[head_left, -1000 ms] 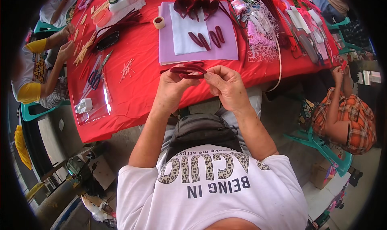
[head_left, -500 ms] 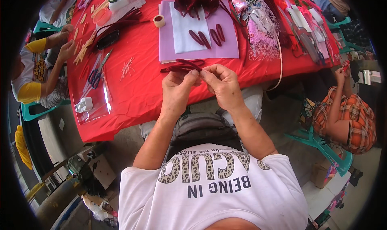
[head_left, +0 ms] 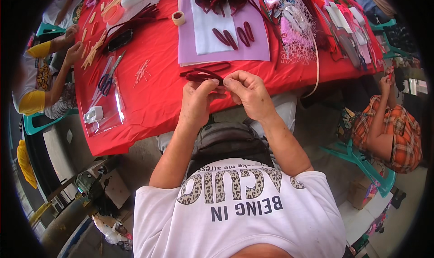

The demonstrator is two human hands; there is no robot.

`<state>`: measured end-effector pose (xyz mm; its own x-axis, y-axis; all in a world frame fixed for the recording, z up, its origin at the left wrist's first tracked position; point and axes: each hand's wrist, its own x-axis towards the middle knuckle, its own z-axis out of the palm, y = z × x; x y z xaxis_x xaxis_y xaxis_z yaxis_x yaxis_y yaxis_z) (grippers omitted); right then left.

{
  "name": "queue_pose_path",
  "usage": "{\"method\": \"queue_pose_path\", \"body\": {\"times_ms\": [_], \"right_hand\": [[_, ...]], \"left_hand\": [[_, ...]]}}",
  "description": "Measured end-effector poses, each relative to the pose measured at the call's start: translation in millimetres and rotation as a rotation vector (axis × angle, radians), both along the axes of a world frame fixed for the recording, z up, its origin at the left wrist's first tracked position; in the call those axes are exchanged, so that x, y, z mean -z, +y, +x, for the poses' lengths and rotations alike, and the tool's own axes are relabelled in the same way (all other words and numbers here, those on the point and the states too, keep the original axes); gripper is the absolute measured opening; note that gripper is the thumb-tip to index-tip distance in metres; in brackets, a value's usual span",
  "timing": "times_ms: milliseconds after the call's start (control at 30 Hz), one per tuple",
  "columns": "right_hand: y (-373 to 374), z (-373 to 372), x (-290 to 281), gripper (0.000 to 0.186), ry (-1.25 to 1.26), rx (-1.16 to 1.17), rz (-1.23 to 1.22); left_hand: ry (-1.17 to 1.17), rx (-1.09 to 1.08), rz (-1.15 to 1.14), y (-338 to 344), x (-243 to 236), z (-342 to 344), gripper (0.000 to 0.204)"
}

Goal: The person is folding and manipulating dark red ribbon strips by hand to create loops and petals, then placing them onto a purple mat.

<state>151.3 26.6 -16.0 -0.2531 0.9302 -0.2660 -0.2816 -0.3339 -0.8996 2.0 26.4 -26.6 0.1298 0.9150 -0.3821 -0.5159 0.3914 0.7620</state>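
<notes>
Just over the near edge of the table, my left hand pinches a dark red fuzzy chenille stem bent into a loop. My right hand is closed at the stem's right end, thumb and fingers together. The fingertips of both hands nearly meet, and they hide the stem's end. Beyond them, narrow dark red loops lie in pairs on a white sheet and the purple sheet under it. Several wider dark red petal-like shapes rest at the far side of these sheets.
On the red cloth, a tape roll stands left of the sheets. Farther left lie scissors, a clear plastic sleeve, wooden sticks and a dark phone. White netting lies right. People sit at both sides.
The looped stem has turned slightly in my fingers and its loop shows wider. Both hands stay close together in nearly the same place. The view has shifted slightly.
</notes>
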Motion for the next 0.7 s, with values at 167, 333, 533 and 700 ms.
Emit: {"method": "queue_pose_path", "body": {"times_ms": [167,333,533,700], "right_hand": [[-0.1,0.4,4.1,0.011,-0.022,-0.005,0.02],[1.0,-1.4,1.6,0.011,-0.101,-0.008,0.06],[0.9,1.2,-1.6,0.012,-0.092,-0.027,0.045],[1.0,0.8,-0.8,0.013,-0.105,-0.021,0.058]], "left_hand": [[0.023,0.025,-0.022,-1.4,-2.7,0.5,0.011],[0.033,-0.024,-0.032,-3.2,-1.4,4.0,0.009],[-0.091,-0.074,-0.077,-4.8,2.0,3.9,0.008],[-0.166,-0.077,-0.097,-5.9,4.1,4.7,0.007]]}}
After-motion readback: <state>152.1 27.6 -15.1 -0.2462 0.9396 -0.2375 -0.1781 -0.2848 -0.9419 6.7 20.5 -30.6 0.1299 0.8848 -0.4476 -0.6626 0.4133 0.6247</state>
